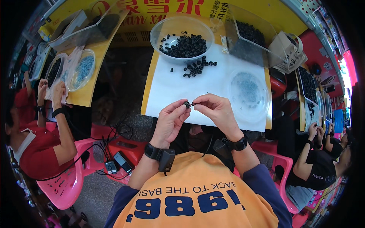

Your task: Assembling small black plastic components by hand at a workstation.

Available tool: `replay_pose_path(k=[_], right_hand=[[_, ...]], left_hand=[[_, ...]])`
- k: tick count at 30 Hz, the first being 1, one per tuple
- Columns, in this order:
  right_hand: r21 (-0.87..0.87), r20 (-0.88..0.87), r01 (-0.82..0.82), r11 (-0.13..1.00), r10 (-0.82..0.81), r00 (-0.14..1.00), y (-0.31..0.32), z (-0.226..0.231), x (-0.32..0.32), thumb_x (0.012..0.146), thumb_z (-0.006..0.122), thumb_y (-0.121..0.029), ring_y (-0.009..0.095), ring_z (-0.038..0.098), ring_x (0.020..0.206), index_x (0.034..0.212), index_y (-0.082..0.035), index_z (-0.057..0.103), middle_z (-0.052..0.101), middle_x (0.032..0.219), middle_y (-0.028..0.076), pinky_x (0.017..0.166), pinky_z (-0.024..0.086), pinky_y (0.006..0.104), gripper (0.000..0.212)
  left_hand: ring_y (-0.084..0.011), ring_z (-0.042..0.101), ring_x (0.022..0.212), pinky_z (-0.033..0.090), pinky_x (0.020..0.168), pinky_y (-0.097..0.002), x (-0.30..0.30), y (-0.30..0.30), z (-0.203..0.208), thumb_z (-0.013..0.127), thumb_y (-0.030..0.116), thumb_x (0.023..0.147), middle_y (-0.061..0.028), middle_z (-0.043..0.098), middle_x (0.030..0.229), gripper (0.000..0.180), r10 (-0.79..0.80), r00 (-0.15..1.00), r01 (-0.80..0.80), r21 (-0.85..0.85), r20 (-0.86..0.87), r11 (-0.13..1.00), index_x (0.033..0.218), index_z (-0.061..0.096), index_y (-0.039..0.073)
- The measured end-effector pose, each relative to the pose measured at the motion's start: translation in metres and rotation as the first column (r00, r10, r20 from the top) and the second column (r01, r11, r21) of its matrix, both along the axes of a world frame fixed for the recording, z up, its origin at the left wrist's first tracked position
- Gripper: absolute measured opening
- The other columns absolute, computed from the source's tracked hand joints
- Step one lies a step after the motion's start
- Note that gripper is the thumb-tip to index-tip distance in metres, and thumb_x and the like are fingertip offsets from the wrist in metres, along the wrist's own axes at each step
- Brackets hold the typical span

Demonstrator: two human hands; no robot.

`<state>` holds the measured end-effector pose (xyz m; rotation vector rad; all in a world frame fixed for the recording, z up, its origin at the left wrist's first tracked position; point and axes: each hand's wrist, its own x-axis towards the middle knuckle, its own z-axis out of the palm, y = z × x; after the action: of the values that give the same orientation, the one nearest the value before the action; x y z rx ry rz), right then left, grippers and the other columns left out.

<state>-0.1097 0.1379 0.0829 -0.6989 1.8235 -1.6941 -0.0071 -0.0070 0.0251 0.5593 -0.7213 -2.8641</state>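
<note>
Over the near edge of a white sheet (167, 85) on the table, my left hand (170, 123) pinches a small round black part (186, 104) between thumb and fingertips. Close beside it, my right hand (218, 110) is closed in a pinch at a tiny dark piece (193, 103), too small to name. The two pieces almost meet. Beyond my hands, several loose black parts (197, 68) lie on the sheet before a clear plastic bowl (153, 40) of similar parts. To the right sits a clear round tray (232, 99) with many small bluish transparent pieces (249, 90).
A clear bin (243, 50) of black parts and a cream bag (285, 51) stand at the far right. People work at tables on both sides, one in a red shirt (42, 152). Cables and small devices (122, 161) lie on a red stool at lower left.
</note>
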Motion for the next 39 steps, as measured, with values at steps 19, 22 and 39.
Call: replay_pose_path(k=[19, 22, 39], right_hand=[[0.091, -0.283, 0.108, 0.990, -0.078, 0.956, -0.001, -0.002, 0.009, 0.082, 0.068, -0.005, 0.011, 0.065, 0.074, 0.094, -0.001, 0.070, 0.070, 0.089, 0.007, 0.064, 0.051, 0.0219, 0.012], [0.073, -0.278, 0.118, 0.990, -0.093, 0.956, -0.002, -0.002, 0.010, 0.082, 0.068, -0.004, 0.011, 0.066, 0.074, 0.093, -0.001, 0.071, 0.070, 0.090, 0.007, 0.065, 0.051, 0.0218, 0.012], [0.046, -0.243, -0.051, 0.998, 0.060, 0.968, 0.012, -0.010, -0.006, 0.076, 0.073, -0.006, 0.010, 0.055, 0.096, 0.105, -0.007, 0.069, 0.061, 0.111, 0.003, 0.079, 0.046, 0.0243, 0.029]], left_hand=[[-0.0158, 0.066, 0.088, 0.056, 0.080, -0.0255, 0.001, 0.004, 0.004, 0.060, 0.001, 0.090, -0.0109, 0.066, 0.102, 0.024, 0.008, 1.000, -0.004, -0.157, 0.021, 0.988, 0.113, 0.062, -0.003], [-0.0151, 0.066, 0.088, 0.055, 0.081, -0.0251, -0.001, 0.004, 0.003, 0.060, 0.001, 0.089, -0.0101, 0.066, 0.102, 0.023, 0.006, 1.000, -0.004, -0.217, 0.005, 0.976, 0.112, 0.063, -0.002], [-0.0120, 0.062, 0.087, 0.054, 0.077, -0.0240, -0.008, 0.002, 0.009, 0.060, 0.004, 0.091, -0.0064, 0.064, 0.099, 0.024, -0.181, 0.982, 0.177, -0.067, -0.055, 0.982, 0.115, 0.059, -0.001]])
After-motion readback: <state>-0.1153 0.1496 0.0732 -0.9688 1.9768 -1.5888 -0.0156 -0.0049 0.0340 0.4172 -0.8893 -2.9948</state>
